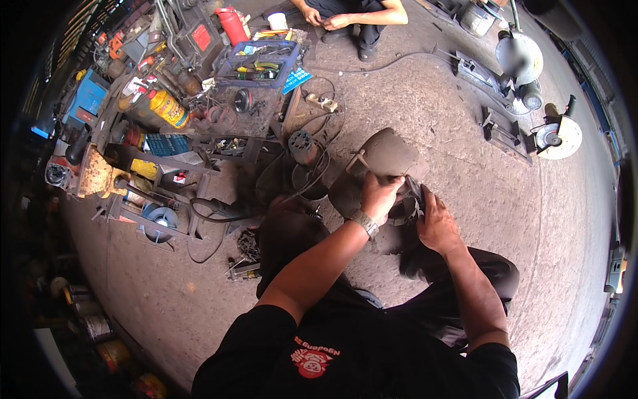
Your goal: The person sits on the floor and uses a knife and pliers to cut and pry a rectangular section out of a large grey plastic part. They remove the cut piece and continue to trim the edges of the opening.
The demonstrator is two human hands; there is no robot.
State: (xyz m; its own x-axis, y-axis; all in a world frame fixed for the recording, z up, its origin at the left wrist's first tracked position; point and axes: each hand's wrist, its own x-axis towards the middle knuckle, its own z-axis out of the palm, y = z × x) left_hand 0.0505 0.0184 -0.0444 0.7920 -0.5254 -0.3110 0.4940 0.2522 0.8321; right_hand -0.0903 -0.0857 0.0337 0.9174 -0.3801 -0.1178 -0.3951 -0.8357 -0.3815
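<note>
A dusty grey-brown object (395,154) with a broad rounded top and curved sides stands on the floor in front of me; I cannot tell its kind. My left hand (380,198), with a metal watch on its wrist, is closed at its near side, thumb stretched to the right. My right hand (437,225) has its fingers bent around the right side of a dark, jagged-edged piece (413,199) between both hands. The left fingertips are hidden, so what they grip does not show. My knees are bent on either side of the work.
A cluttered workbench (252,123) stands left, bearing a blue crate (260,65) and a yellow bottle (167,108). A grey motor-like cylinder (302,147) and cables lie nearby. Cut-off saws (555,136) stand right. Another person's hands (327,20) are at the top.
</note>
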